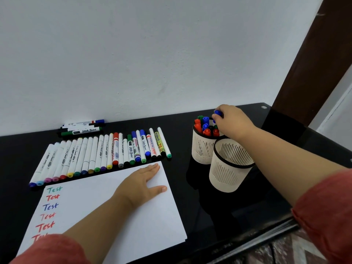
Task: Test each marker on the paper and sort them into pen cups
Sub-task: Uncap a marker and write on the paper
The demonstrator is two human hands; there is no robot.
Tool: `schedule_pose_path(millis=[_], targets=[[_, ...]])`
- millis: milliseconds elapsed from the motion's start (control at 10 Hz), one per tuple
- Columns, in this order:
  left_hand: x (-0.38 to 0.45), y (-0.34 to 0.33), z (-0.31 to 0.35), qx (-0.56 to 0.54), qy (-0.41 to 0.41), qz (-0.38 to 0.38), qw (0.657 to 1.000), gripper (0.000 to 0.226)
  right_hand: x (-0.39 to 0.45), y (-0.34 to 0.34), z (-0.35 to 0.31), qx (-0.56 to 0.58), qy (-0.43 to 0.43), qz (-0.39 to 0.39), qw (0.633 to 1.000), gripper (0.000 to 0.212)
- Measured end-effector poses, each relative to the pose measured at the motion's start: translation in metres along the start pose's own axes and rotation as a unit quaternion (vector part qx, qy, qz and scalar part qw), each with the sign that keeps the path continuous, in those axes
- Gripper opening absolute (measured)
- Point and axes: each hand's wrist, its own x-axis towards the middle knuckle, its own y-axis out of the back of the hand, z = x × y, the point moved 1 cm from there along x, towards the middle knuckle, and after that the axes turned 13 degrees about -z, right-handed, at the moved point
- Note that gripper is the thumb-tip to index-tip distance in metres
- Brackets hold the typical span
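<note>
A white sheet of paper (144, 216) lies on the black table, with "Test" written down its left side in green, red and blue. My left hand (142, 182) rests flat on the paper, fingers straight. My right hand (231, 121) grips a blue-capped marker (217, 112) above the far pen cup (202, 147), which holds several red, blue and green markers. The near pen cup (226, 172) stands in front of it and looks empty. A long row of markers (99, 155) lies beyond the paper.
Three more whiteboard markers (82, 127) lie by the white wall at the back. The table's front edge (257, 242) runs diagonally at lower right. A dark brown door frame (308, 63) rises at the right.
</note>
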Motion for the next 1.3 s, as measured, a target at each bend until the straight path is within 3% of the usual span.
schedule_pose_path(millis=[200, 600, 800, 1100, 1300], targets=[[0.0, 0.0, 0.001, -0.001, 0.004, -0.003, 1.0, 0.077, -0.006, 0.0, 0.003, -0.003, 0.002, -0.008, 1.0, 0.022], [-0.001, 0.003, 0.003, -0.004, 0.02, -0.026, 0.999, 0.077, -0.015, 0.0, -0.008, -0.013, 0.009, -0.029, 0.999, 0.024], [-0.005, 0.011, 0.015, 0.012, 0.03, -0.033, 0.999, 0.076, -0.032, -0.001, -0.029, -0.071, 0.045, -0.008, 0.996, 0.023], [-0.031, 0.035, -0.008, -0.087, 0.026, 0.05, 0.995, 0.058, -0.036, -0.032, -0.105, -0.153, 0.156, -0.116, 0.969, 0.02], [-0.045, 0.074, -0.071, -0.034, 0.067, 0.113, 0.991, 0.057, -0.002, -0.076, -0.17, -0.156, 0.205, -0.182, 0.949, 0.02]])
